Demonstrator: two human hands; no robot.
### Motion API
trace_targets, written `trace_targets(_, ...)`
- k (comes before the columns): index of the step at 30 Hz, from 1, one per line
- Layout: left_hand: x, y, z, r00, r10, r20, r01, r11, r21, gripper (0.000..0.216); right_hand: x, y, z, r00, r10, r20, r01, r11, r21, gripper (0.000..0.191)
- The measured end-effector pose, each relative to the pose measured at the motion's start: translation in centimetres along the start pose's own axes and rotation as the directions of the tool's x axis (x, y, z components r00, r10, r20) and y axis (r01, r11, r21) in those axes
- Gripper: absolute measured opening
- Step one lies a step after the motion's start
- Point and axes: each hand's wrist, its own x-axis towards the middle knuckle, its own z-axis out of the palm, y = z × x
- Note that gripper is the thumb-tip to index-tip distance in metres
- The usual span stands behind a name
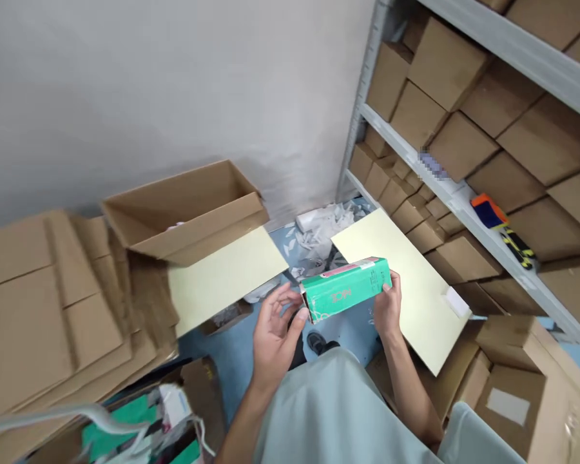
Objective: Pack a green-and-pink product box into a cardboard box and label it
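A green carton (347, 288) with a pink strip along its top edge lies level between my hands, above my lap. My right hand (388, 309) grips its right end, fingers wrapped round the back. At the carton's left end my left hand (276, 324) has its thumb at the open end flap, with the fingers curled loosely apart behind it. A pale yellow sheet (406, 278) lies under the carton on the right.
An open cardboard box (186, 209) with a yellow flap (225, 276) stands at left, beside stacked flat cardboard (53, 303). A metal shelf (468, 206) of brown boxes fills the right. White paper scraps (321, 229) litter the blue floor. More boxes (522, 380) stand lower right.
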Motion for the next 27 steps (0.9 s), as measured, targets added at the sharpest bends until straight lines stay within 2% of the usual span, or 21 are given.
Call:
trace_targets(4,3.7,1.1,1.3,0.974,0.003,0.227,0.003,1.0,-0.026,0.047,0.0,-1.6,0.1,0.99,0.017,-0.137,-0.021,0.999,-0.028,0.038)
trace_targets(9,8.2,2.6,0.9,0.911,0.01,0.412,-0.004,1.0,-0.016,0.043,-1.3,-2.7,1.8,0.97,0.015,-0.244,-0.016,1.0,-0.005,0.04)
trace_targets(12,10.8,2.6,0.4,0.868,0.041,0.495,-0.047,0.999,0.0,0.039,-2.4,-2.3,2.9,0.953,0.004,-0.304,-0.013,1.0,-0.027,0.038)
trace_targets(15,12.7,1.9,0.9,0.851,0.058,0.523,-0.057,0.998,-0.018,0.038,-3.5,-1.5,3.5,0.927,-0.012,-0.376,0.001,1.0,-0.03,0.039)
trace_targets(22,13.5,-0.6,4.5,0.774,-0.038,0.632,0.06,0.998,-0.014,0.041,-5.0,0.0,2.0,0.837,0.082,-0.54,-0.053,0.996,0.069,0.046)
trace_targets(27,13.2,-1.6,7.8,0.737,-0.113,0.666,0.113,0.993,0.043,0.038,-4.0,1.1,-0.3,0.775,0.201,-0.6,-0.117,0.977,0.176,0.048)
